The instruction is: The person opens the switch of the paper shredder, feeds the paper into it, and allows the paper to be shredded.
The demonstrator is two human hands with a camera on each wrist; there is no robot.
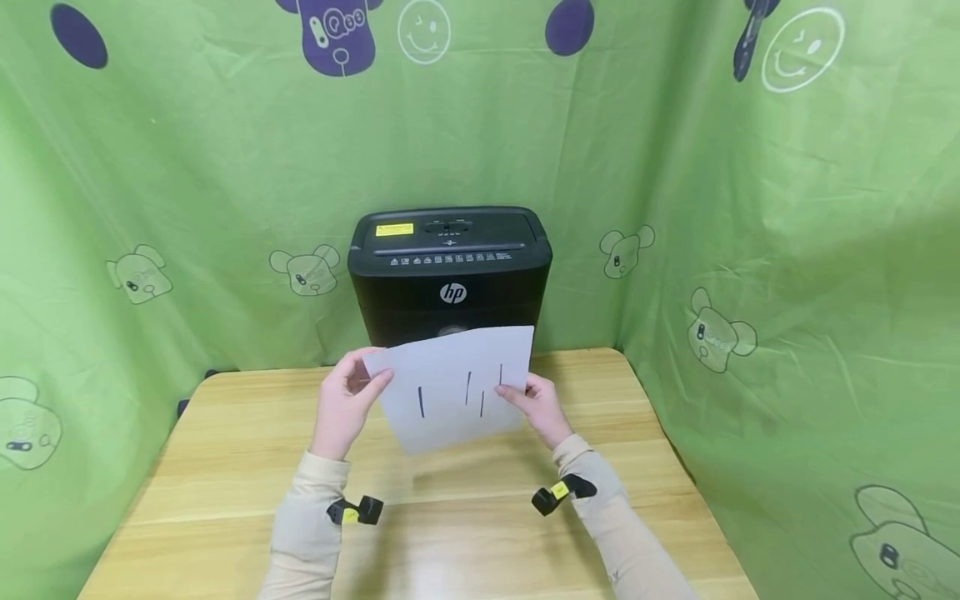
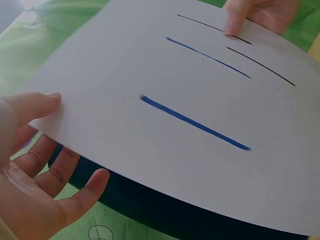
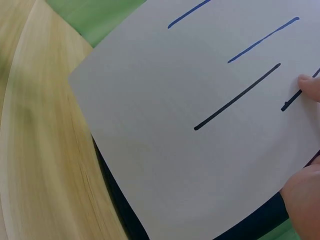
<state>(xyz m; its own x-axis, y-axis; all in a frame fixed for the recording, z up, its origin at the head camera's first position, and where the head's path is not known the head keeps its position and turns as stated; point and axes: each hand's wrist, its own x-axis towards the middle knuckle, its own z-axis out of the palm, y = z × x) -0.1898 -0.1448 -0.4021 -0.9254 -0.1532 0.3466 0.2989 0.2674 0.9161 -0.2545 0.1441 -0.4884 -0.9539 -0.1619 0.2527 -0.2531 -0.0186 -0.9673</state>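
Note:
Both hands hold up a white sheet of paper point(image 1: 446, 417) in front of a black HP paper shredder point(image 1: 450, 283). My left hand point(image 1: 351, 393) pinches the sheet's upper left corner, thumb on the near face and fingers behind. On the right edge, my right hand point(image 1: 536, 407) pinches the paper, its thumb lying over one of the drawn lines. The sheet bears several blue and dark pen strokes, among them a thick blue line point(image 2: 195, 123). Its top edge overlaps the shredder's front in the head view. The shredder's feed slot point(image 1: 450, 249) runs across its top.
The shredder stands at the back of a wooden table point(image 1: 465, 533). Green curtains point(image 1: 480, 142) printed with cartoon bears hang behind it and on both sides. A yellow label point(image 1: 394, 229) is stuck on the shredder's top. Each sleeve carries a black wrist camera point(image 1: 366, 510).

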